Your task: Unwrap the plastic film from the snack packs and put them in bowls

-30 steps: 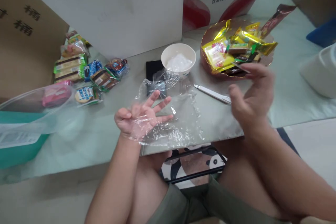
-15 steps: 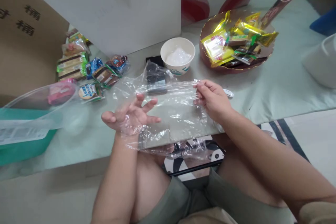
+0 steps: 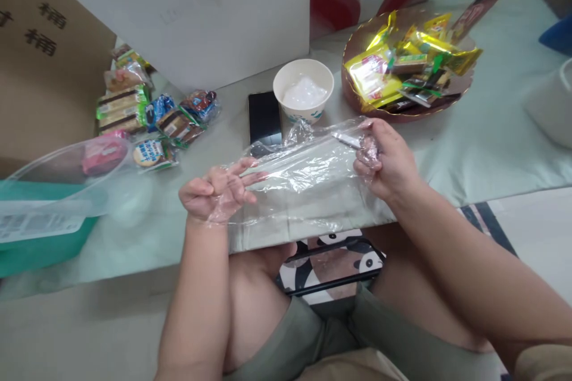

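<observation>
A clear, crinkled plastic bag (image 3: pixel 299 175) is stretched between my two hands above the front of the table. My left hand (image 3: pixel 218 193) is partly covered by the thin film, two fingers extended toward the right and the others loosely bent. Bunched film sits in my right hand (image 3: pixel 386 161), whose fingers are closed on the bag's right end. Just beyond the bag stand a paper bowl (image 3: pixel 290 101) with whitish translucent contents and a black phone (image 3: pixel 264 116) lying flat. A slim white object (image 3: pixel 347 140) shows beside my right fingers, its kind unclear.
A gold-rimmed bowl (image 3: pixel 351 92) of wrapped snacks stands at back right. More packaged snacks (image 3: pixel 172 122) lie at left, near a teal container (image 3: pixel 49 256) and a clear plastic lid (image 3: pixel 89 199). Cartons, including a white box (image 3: pixel 201 24), line the back.
My right hand has moved right and gathered film into its grip. The bag is drawn tauter and its loose lower part has lifted. My left fingers, spread before, are more bent.
</observation>
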A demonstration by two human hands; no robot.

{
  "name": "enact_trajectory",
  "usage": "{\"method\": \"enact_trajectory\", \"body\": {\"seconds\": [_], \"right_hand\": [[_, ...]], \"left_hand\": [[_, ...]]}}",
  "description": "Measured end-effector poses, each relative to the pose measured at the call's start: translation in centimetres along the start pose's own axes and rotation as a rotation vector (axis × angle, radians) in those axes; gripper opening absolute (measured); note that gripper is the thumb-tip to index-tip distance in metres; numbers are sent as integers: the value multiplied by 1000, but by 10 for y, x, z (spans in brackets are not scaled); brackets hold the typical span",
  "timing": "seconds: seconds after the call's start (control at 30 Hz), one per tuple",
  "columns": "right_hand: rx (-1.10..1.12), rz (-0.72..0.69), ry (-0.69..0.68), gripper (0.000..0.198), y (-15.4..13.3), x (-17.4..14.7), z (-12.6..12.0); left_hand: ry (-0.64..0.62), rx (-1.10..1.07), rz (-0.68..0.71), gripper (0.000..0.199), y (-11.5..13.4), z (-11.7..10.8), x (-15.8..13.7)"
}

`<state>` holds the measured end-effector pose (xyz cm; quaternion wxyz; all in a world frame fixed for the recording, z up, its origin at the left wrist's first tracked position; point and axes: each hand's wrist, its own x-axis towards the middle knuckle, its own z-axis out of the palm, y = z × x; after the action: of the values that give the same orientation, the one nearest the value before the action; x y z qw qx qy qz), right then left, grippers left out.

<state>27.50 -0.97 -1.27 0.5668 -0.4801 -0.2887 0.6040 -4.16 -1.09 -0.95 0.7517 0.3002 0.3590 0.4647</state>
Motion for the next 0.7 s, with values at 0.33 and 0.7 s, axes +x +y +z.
{"method": "enact_trajectory", "body": {"seconds": [0.33,0.7], "right_hand": [[175,-97,100,28,-6,6,-11],[19,54,33,48,0,-5,7]], "left_hand": [[38,19,9,53,-1,-2,7],[-267,74,-120,56,-4,7,-2]]}}
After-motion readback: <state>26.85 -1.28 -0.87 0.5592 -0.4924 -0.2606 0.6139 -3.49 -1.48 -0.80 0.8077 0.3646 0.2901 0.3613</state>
